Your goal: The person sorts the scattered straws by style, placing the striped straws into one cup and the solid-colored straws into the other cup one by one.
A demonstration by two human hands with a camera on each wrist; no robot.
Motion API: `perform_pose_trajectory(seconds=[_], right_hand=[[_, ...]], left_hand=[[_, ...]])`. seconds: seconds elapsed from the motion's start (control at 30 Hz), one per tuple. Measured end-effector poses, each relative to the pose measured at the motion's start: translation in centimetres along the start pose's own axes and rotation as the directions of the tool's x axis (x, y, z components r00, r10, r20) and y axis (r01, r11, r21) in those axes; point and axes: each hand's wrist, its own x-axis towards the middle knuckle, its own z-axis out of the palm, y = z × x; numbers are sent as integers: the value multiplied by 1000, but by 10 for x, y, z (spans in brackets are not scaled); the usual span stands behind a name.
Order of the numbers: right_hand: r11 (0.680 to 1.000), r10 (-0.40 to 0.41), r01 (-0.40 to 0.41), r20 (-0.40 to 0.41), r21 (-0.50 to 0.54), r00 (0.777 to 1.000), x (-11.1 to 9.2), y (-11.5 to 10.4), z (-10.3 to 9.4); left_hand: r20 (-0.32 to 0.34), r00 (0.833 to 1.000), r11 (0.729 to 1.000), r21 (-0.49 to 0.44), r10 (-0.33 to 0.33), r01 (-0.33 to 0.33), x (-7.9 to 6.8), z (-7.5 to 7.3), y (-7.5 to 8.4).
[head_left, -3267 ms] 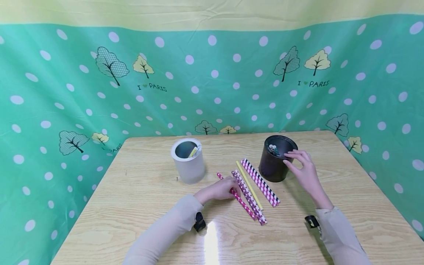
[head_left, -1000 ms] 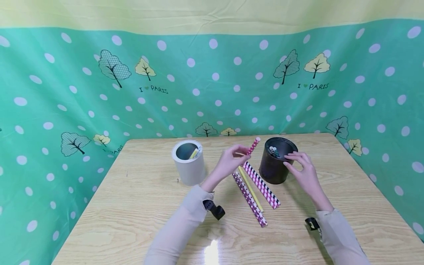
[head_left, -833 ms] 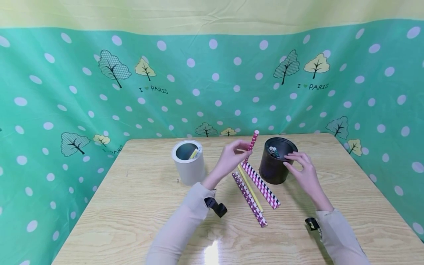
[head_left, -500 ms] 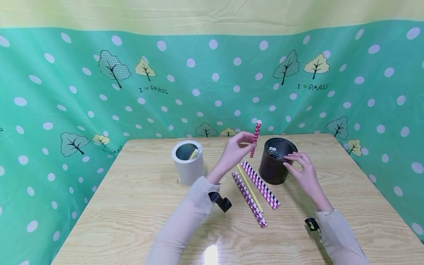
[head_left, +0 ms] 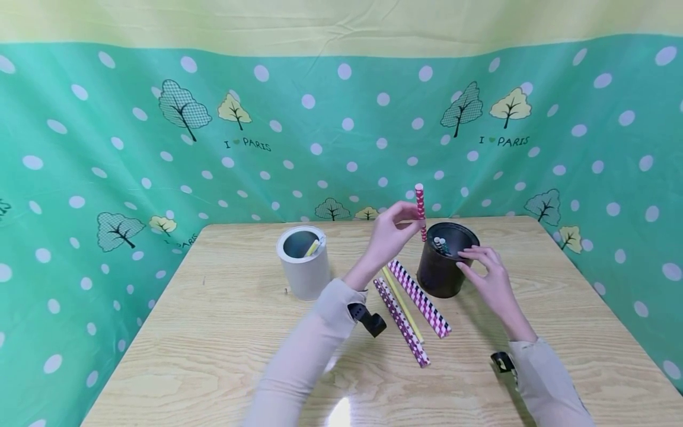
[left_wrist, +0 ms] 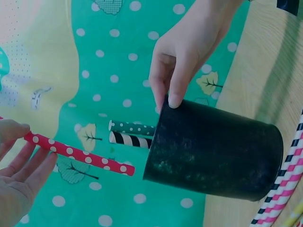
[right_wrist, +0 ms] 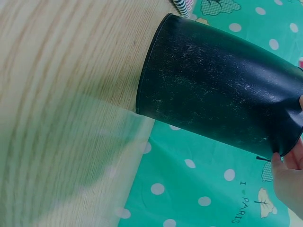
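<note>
My left hand pinches a red paper straw with white dots, held nearly upright beside the black cup's left rim. In the left wrist view the lower end of this red straw points toward the cup mouth, a short way off it. My right hand grips the rim of the black cup, thumb outside and fingers over the edge, as the right wrist view also shows. Inside the cup stand a green dotted straw and a black-and-white striped straw.
Left of centre stands a white cup with a yellow straw in it. Between the cups lie purple dotted straws, a yellow straw and pink-and-black patterned straws on the wooden table. A polka-dot curtain hangs behind.
My left hand has picked the red dotted straw up off the table, turned it upright and carried it right and up to the black cup. My right hand has stayed at the rim.
</note>
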Motion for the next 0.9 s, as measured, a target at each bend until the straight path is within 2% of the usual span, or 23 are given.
perform_pose_trajectory(seconds=[0.33,0.43,0.6,0.67,0.8,0.83,0.9], right_hand=[[1000,4,-4,-2,-3,1000,0,0,0],[1000,5,-5,4,-1,1000,0,0,1],[1000,5,-5,7,2,1000,0,1,1],[1000,3,-3,3,-2,1000,0,1,1],[1000,0,0,0,-8,1000,0,0,0],[1000,-2,2,0,-8,1000,0,-1,0],[1000,-6,6,-4,-7,1000,0,-1,0]], left_hand=[[-15,1000,999,-37,-25,24,6,11,-1],[-20,998,997,-59,-54,52,7,15,-6],[-23,997,996,-59,-74,72,12,22,-32],[-16,997,996,-51,-74,73,12,23,-33],[-13,996,995,-29,-94,93,7,23,-24],[-8,995,995,-24,-97,97,7,23,-25],[-3,996,996,-5,-94,93,8,24,-36]])
